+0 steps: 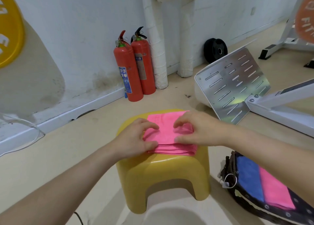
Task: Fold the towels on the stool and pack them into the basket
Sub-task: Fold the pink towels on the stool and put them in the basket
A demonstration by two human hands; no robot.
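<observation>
Left hand (pixel 136 137): fingers curled round the left edge of the folded pink towel (pixel 164 133), which lies flat on top of the yellow stool (pixel 163 172). Right hand (pixel 197 131): fingers bent, pinching a fold at the towel's right side. Basket (pixel 228 167) on the floor right of the stool; blue towel (pixel 248 178) and second pink towel (pixel 275 192) lie side by side inside.

A folded pink towel (pixel 165 136) is laid flat in several layers on the seat of a yellow plastic stool (pixel 163 170), its stacked edges turned frontward. A dark patterned basket (pixel 228 167) is set on the floor just beside the stool; a blue towel (pixel 249 178) and a second pink towel (pixel 275 192) are laid side by side inside.
</observation>
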